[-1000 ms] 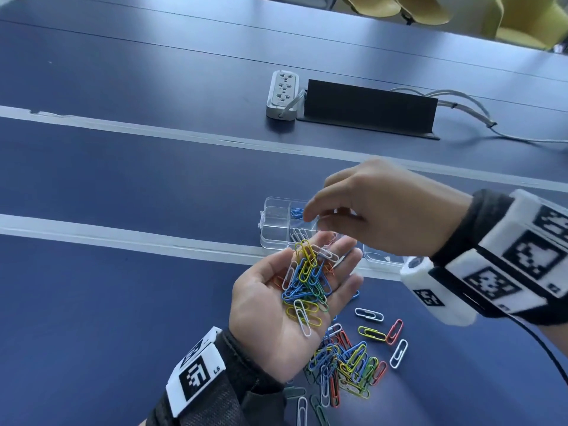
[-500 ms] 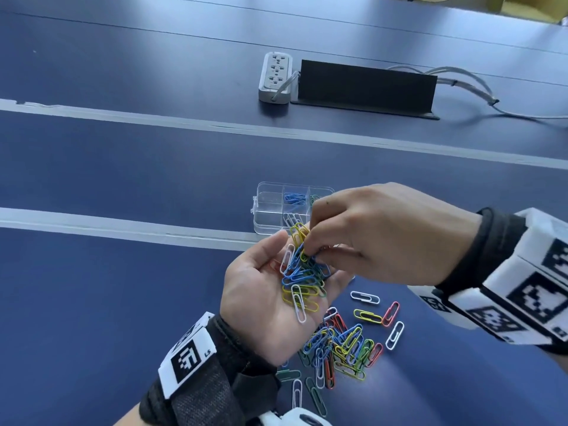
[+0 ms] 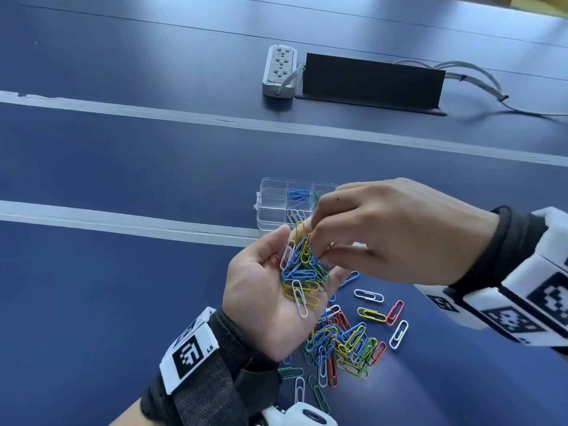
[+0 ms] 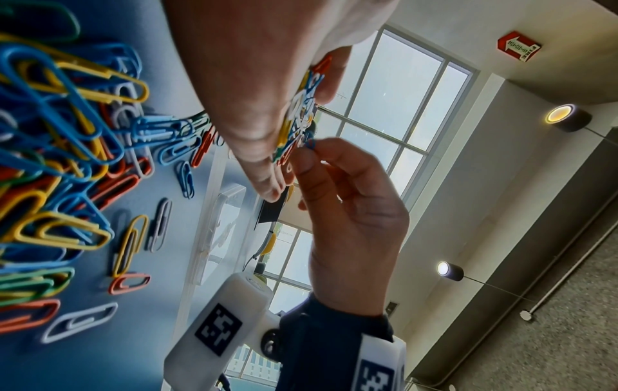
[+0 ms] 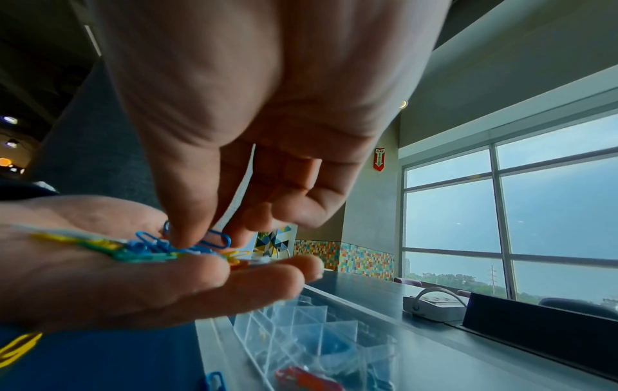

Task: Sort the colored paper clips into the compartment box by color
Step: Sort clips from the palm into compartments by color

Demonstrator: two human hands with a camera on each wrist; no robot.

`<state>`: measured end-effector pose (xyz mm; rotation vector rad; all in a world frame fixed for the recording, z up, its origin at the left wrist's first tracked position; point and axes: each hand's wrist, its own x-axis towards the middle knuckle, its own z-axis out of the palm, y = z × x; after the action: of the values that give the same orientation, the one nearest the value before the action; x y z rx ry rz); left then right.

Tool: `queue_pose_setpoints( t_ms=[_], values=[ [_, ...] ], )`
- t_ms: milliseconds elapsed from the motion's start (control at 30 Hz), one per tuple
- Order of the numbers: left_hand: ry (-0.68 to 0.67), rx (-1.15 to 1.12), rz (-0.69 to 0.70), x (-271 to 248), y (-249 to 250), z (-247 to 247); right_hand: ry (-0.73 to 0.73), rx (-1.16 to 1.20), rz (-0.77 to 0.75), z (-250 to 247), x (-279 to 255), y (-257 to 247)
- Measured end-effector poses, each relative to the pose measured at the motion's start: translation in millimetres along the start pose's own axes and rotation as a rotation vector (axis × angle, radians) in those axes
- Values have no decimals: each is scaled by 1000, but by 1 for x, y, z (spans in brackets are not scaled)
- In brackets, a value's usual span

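A dark blue desk (image 3: pixel 123 155) crossed by two pale strips. At its far side lies a white power strip (image 3: pixel 279 70), just beside a low black panel (image 3: pixel 372 81). Grey cables (image 3: pixel 479 84) trail away from the panel. Large windows (image 5: pixel 535 211) and a red fire sign (image 5: pixel 379 159) show behind.

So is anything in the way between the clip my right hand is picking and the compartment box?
Nothing visible. The right hand pinches a blue clip in the left hand palm, and the open compartment box sits just beyond the fingertips.
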<state>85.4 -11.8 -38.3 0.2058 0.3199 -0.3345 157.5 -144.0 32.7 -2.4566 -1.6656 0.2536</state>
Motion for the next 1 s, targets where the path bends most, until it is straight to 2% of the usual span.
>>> queue_pose_setpoints(
  t_ms=[167,333,500,767,1000],
  values=[
    [3,-25,-2,-1,-1,1,-2,74,17,2,8,-8],
    [19,-19,-50,-3,-1,-2,-75,-109,-54,6,13,-7],
    [73,-103,-78,-3,1,-4,-68,-111,-69,6,12,-6],
    [-46,-47,-71,-2,0,-7,-35,-104,-55,6,10,-4],
    [11,-29,-79,-3,-1,-5,-26,-110,-51,9,12,-6]
  ],
)
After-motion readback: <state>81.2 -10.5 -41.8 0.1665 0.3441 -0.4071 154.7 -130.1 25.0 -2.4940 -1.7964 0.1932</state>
